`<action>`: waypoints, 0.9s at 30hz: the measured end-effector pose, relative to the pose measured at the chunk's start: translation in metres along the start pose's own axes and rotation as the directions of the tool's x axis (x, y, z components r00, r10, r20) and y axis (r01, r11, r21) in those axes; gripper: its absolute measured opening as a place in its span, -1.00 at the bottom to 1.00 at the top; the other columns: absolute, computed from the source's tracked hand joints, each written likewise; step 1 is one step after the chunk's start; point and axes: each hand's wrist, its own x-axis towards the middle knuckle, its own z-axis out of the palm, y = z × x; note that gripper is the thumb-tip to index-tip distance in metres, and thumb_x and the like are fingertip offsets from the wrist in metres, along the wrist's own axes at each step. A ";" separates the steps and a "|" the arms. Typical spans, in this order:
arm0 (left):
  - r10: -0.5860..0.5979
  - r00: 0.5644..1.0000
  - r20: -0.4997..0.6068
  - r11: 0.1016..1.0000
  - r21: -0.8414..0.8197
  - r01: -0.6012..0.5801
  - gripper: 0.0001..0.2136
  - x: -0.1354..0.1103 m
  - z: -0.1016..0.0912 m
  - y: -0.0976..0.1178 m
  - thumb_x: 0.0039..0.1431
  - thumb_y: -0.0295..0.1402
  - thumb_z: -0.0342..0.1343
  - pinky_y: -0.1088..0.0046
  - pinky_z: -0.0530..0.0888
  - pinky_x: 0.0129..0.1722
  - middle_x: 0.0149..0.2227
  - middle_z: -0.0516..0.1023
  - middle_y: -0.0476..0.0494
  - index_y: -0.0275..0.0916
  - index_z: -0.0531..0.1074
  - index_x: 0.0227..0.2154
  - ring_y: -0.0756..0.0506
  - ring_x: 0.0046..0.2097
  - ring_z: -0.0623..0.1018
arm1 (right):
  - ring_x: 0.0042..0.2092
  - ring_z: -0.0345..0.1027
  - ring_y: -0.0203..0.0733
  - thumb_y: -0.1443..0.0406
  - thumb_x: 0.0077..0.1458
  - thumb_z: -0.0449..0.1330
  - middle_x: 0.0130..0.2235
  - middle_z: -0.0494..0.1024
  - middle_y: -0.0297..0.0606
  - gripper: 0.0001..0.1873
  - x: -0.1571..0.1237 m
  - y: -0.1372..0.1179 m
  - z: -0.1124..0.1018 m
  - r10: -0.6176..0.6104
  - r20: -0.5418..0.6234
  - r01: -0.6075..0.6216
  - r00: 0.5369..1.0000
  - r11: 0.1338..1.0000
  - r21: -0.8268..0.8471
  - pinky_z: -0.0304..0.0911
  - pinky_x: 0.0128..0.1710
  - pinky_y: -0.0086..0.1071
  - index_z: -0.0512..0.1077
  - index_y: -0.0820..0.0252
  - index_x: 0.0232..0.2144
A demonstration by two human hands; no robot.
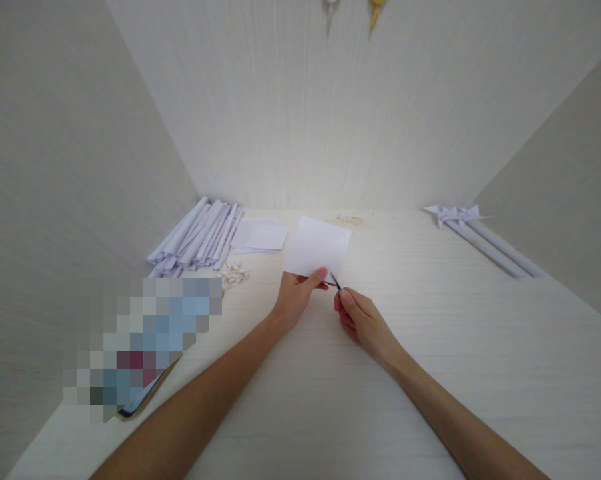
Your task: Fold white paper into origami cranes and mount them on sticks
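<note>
A square white sheet of paper (318, 245) is pinched near its lower edge by my left hand (296, 293), the thumb on top and the fingers underneath. Close on the right, my right hand (361, 319) is closed around small scissors (335, 281); their handles are hidden by the fingers. The dark, thin blades point up and left at the sheet's lower right corner. Whether they cut into the paper is too small to tell. Just left of the held sheet lies a small stack of white paper sheets (260, 236).
A pile of rolled paper tubes (197, 233) lies at the back left, with small pale bits (234, 274) in front. A phone (153, 390), mostly pixelated, is at the left. Two paper pinwheels (457, 215) on paper sticks (485, 248) lie at the right wall.
</note>
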 end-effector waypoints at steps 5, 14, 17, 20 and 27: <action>0.006 1.000 0.010 1.000 0.026 -0.007 -0.82 0.000 -0.001 -0.002 -0.25 -0.35 0.24 0.56 0.39 -0.54 -0.56 0.48 0.00 -0.31 0.43 -0.52 0.06 -0.55 0.42 | -0.71 -0.20 -0.45 -0.05 0.03 -0.07 -0.72 -0.03 -0.56 -0.57 0.000 -0.001 0.001 0.007 -0.007 -0.007 1.000 1.000 -0.009 -0.24 -0.75 -0.53 0.16 0.16 -0.59; 0.001 1.000 0.006 0.999 0.038 -0.001 -0.81 -0.001 -0.001 -0.001 -0.25 -0.32 0.24 0.54 0.40 -0.52 -0.55 0.48 -0.01 -0.31 0.44 -0.53 0.05 -0.54 0.41 | -0.70 -0.20 -0.45 -0.07 0.03 -0.08 -0.72 -0.04 -0.55 -0.55 0.000 0.001 0.001 -0.005 -0.016 0.005 1.000 1.000 -0.023 -0.26 -0.76 -0.53 0.15 0.16 -0.60; -0.006 1.000 0.005 0.999 0.045 0.006 -0.81 -0.001 0.000 0.000 -0.25 -0.32 0.24 0.54 0.40 -0.52 -0.55 0.47 -0.01 -0.31 0.44 -0.54 0.06 -0.54 0.41 | -0.70 -0.21 -0.45 -0.06 0.04 -0.09 -0.72 -0.04 -0.55 -0.56 0.000 0.001 0.001 -0.012 -0.022 0.011 1.000 1.000 -0.026 -0.26 -0.76 -0.53 0.16 0.16 -0.59; -0.010 1.000 0.001 0.999 0.049 0.010 -0.81 -0.002 0.000 0.000 -0.26 -0.32 0.24 0.54 0.39 -0.52 -0.55 0.48 -0.01 -0.31 0.44 -0.54 0.06 -0.54 0.41 | -0.70 -0.21 -0.45 -0.04 0.05 -0.09 -0.71 -0.03 -0.54 -0.57 0.000 0.002 0.001 -0.017 -0.020 0.016 1.000 0.999 -0.035 -0.26 -0.75 -0.53 0.17 0.16 -0.58; -0.006 1.000 -0.018 0.997 0.072 0.007 -0.81 -0.002 0.001 -0.002 -0.26 -0.33 0.23 0.55 0.39 -0.53 -0.52 0.48 -0.01 -0.30 0.44 -0.51 0.06 -0.52 0.41 | -0.69 -0.21 -0.44 -0.05 0.05 -0.09 -0.71 -0.04 -0.54 -0.57 0.001 0.002 0.000 -0.013 -0.018 0.012 1.000 0.999 -0.037 -0.24 -0.75 -0.53 0.14 0.15 -0.60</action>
